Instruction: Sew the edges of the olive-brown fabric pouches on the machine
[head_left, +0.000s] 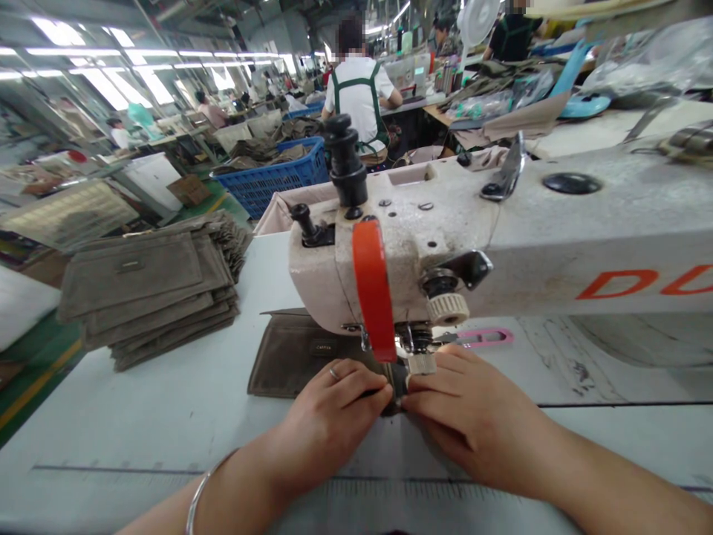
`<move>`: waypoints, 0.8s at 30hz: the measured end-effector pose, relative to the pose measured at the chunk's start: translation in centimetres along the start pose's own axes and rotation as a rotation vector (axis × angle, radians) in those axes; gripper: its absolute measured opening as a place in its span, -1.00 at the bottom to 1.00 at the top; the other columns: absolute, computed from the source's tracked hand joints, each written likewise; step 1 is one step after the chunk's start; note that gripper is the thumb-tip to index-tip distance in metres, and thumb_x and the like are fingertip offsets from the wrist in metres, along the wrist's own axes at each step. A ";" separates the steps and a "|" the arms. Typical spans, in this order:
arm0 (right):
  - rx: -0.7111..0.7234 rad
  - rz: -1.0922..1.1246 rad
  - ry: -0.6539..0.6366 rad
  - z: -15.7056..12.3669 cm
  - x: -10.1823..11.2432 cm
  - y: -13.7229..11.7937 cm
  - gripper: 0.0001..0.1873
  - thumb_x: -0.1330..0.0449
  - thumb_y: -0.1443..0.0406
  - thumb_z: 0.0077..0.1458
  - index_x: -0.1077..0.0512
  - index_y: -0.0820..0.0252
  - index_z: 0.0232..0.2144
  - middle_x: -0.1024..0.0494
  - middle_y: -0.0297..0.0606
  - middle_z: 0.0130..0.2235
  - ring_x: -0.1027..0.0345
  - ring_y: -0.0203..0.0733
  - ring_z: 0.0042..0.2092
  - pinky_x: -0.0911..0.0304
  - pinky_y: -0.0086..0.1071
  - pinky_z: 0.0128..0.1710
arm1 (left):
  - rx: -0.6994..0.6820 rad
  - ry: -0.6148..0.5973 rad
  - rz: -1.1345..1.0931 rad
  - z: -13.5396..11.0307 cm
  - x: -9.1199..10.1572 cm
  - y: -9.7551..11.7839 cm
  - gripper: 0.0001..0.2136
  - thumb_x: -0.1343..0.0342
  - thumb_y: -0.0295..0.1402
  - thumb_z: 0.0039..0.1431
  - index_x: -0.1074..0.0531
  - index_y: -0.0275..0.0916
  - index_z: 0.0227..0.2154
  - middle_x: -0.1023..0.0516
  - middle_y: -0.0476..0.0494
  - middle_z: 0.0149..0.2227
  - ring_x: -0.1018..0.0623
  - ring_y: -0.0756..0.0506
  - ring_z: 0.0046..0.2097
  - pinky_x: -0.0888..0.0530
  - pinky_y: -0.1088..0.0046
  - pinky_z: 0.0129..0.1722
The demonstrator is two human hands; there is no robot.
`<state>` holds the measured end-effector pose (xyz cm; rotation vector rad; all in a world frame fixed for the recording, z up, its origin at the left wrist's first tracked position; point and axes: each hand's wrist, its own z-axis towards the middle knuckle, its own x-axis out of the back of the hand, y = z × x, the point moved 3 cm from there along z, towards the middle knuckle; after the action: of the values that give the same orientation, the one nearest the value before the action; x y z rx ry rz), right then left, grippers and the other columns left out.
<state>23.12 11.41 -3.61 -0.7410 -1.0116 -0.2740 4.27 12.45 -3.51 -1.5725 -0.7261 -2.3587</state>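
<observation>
A dark olive-brown fabric panel [290, 353] with a small label lies flat under the head of a white sewing machine [535, 245]. My left hand [337, 416], wearing a ring, pinches the panel's edge just left of the presser foot area. From the other side my right hand [468, 409] has its fingers closed at the same edge, close to the left fingertips. An orange guard [372, 290] on the machine hides part of the needle area. Behind my right hand lie pink-handled thread snips [487, 337].
A stack of similar fabric pieces [150, 286] sits on the left of the white worktable [139, 423]. A printed ruler scale runs along the front. Beyond are a blue crate [272, 182] full of fabric, a seated person [359, 96] and a white fan [476, 21].
</observation>
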 end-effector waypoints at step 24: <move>-0.109 -0.235 0.003 0.7 -1.9 0.9 -0.61 -0.06 0.39 0.14 -0.36 0.19 0.04 -0.48 -0.12 -0.17 -0.31 0.03 -0.18 -0.28 -0.04 -0.18 | 0.031 0.040 0.018 1.4 0.0 -3.5 -0.83 -0.01 -0.48 0.29 -0.47 -0.23 -0.15 -0.58 -0.09 -0.11 -0.53 -0.07 -0.03 -0.48 0.37 0.01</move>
<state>22.14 12.29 -5.41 -0.7196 -1.0882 -0.5368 3.87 16.16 -4.07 -1.5090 -0.7327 -2.3476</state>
